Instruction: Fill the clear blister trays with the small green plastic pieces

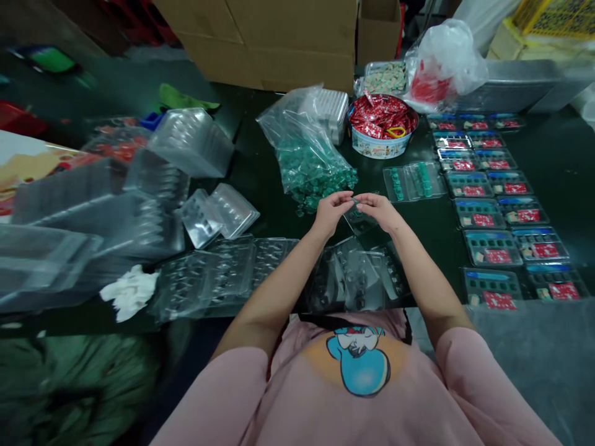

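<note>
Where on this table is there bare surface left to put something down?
Bare dark tabletop lies between the stacked clear trays and the bag of green pieces, and right of the filled packs. Crowded: the near edge under both hands, covered by empty blister trays.

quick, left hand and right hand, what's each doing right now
Left hand: fingers pinched on a small clear plastic piece.
Right hand: fingers pinched on the same clear piece, from the other side.

Glossy clear plastic trays (357, 275) lie on the matt dark counter (260, 167); upper centre, brown cardboard boxes (279, 37) look dull and smooth.
</note>
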`<state>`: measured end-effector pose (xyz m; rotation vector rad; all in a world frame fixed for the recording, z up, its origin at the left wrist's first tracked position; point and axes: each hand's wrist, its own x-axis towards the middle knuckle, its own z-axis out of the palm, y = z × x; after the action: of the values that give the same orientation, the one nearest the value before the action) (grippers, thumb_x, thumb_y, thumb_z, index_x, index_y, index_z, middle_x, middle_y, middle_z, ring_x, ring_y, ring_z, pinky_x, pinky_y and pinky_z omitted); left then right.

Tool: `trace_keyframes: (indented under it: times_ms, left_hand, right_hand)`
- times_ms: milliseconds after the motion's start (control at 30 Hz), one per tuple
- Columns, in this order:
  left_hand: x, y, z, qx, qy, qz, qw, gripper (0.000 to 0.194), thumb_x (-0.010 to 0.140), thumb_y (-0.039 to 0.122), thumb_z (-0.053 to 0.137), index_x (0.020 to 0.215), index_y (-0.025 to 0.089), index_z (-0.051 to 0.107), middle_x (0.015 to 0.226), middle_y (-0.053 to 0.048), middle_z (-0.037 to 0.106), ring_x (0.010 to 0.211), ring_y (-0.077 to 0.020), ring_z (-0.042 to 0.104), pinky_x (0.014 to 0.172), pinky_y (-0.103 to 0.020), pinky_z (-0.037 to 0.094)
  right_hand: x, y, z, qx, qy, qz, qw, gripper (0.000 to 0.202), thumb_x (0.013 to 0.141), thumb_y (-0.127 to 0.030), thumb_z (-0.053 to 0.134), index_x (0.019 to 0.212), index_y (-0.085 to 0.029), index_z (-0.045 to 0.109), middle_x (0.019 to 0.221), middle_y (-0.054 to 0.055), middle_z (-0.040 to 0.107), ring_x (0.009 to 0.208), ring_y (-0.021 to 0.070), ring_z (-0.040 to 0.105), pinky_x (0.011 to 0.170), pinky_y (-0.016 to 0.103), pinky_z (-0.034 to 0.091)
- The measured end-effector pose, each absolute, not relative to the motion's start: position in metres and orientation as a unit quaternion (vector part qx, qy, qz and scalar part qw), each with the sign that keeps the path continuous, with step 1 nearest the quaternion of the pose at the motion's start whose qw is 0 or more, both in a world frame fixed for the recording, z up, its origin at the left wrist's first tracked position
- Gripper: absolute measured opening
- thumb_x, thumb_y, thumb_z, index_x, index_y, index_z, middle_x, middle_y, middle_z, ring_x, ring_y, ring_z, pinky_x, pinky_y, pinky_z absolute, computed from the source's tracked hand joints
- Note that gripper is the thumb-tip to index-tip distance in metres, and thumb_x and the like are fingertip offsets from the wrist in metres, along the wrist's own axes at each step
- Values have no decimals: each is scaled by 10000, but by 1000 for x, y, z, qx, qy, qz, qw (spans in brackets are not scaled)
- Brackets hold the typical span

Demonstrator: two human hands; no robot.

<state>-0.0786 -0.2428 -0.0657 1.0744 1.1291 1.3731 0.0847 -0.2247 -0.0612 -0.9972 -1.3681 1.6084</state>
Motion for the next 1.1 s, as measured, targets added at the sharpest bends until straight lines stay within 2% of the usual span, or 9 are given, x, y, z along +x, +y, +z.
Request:
trace_keyframes:
  times_ms: [133, 233, 367, 433, 500, 667, 767, 867, 1100]
  left_hand:
    - [-79, -244, -61, 473, 452, 547, 522, 337, 619, 244, 777, 937, 153, 718, 738, 3, 641, 711, -115, 592, 734, -266, 481]
    - [-80, -242, -60, 483, 453, 532, 528, 299, 645, 254, 751, 926, 156, 721, 758, -5, 649, 737, -122, 601, 760, -275, 487]
    - [-80, -243, -56, 533, 445, 504, 513, 324, 670, 250, 710, 980, 159, 733, 977, -52, 676, 859, -151, 634, 861, -318, 499]
    - [-79, -245, -52, 578, 440, 482, 490, 339, 664, 238, 706, 995, 167, 737, 1126, -72, 644, 914, -164, 639, 882, -327, 501]
    - [-79, -247, -50, 621, 446, 453, 458, 302, 678, 243, 698, 968, 172, 746, 1167, -80, 630, 935, -174, 637, 871, -325, 505]
    - [-81, -244, -57, 648, 499, 425, 388, 213, 702, 280, 709, 879, 170, 752, 992, -71, 693, 879, -187, 636, 816, -319, 501]
    - [-84, -239, -73, 625, 534, 421, 383, 208, 697, 273, 702, 865, 162, 749, 896, -62, 711, 813, -184, 640, 794, -319, 496]
    - [-87, -237, -90, 606, 571, 397, 385, 209, 690, 270, 696, 854, 152, 749, 777, -48, 706, 726, -173, 629, 752, -311, 494]
    - [-92, -237, -102, 638, 578, 358, 362, 282, 710, 230, 686, 977, 175, 758, 795, -37, 722, 727, -171, 640, 794, -321, 508]
  right_hand:
    - [86, -231, -55, -399, -544, 646, 358, 336, 627, -339, 781, 880, -163, 648, 723, -19, 647, 675, 100, 561, 612, 223, 428]
    - [86, -230, -53, -402, -533, 649, 366, 337, 616, -369, 795, 806, -173, 597, 661, -43, 601, 606, 76, 517, 518, 188, 349]
    - [86, -228, -56, -428, -498, 653, 377, 395, 599, -441, 814, 751, -188, 552, 613, -61, 539, 559, 63, 484, 446, 171, 261]
    - [87, -228, -58, -440, -478, 663, 371, 407, 603, -465, 815, 731, -188, 546, 592, -64, 518, 531, 56, 460, 432, 170, 251]
    - [86, -229, -61, -447, -459, 675, 365, 403, 604, -462, 822, 720, -185, 554, 586, -61, 519, 520, 51, 450, 428, 166, 253]
    - [86, -233, -68, -459, -426, 691, 361, 368, 655, -469, 803, 740, -175, 598, 639, -29, 582, 544, 51, 490, 439, 155, 291]
    - [91, -233, -71, -480, -428, 676, 359, 339, 726, -482, 748, 814, -173, 640, 674, -12, 611, 548, 51, 507, 434, 153, 281]
    - [99, -233, -73, -503, -451, 643, 361, 287, 739, -419, 741, 863, -175, 655, 699, -11, 627, 561, 52, 517, 437, 155, 263]
    - [109, -233, -76, -494, -486, 621, 367, 280, 726, -387, 725, 900, -181, 648, 739, -7, 646, 603, 78, 533, 481, 180, 303]
